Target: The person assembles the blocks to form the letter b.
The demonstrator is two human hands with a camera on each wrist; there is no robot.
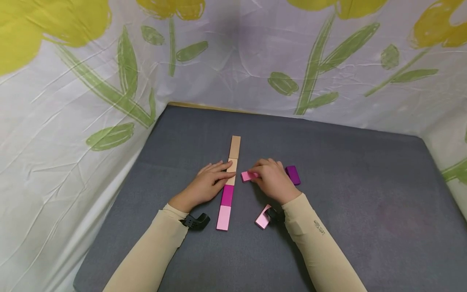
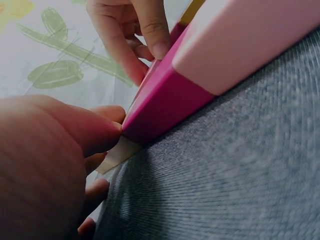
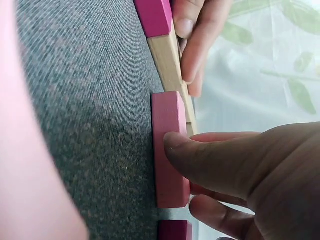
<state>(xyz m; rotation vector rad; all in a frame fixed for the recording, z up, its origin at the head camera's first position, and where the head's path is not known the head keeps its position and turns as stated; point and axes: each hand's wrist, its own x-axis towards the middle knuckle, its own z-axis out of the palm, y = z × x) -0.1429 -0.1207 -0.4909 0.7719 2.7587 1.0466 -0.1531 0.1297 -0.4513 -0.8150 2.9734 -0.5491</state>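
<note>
A straight row of wooden blocks runs away from me on the grey table: a light pink block (image 1: 223, 218) nearest, then a magenta block (image 1: 227, 195), a pale wood block (image 1: 230, 181) and a tan block (image 1: 235, 147). My left hand (image 1: 207, 182) rests at the row's left side, its fingers extended over the pale wood block. To the right of the row, my right hand (image 1: 273, 178) pinches a pink block (image 3: 167, 160) between thumb and fingers. That block sits low at the cloth, a small gap from the row.
Beyond the right hand lies a purple block (image 1: 293, 175). Another light pink block (image 1: 262, 221) is under the right wrist, partly hidden by the black wrist camera (image 1: 275, 215). A flower-printed white curtain (image 1: 248, 61) hangs behind the grey table (image 1: 357, 211).
</note>
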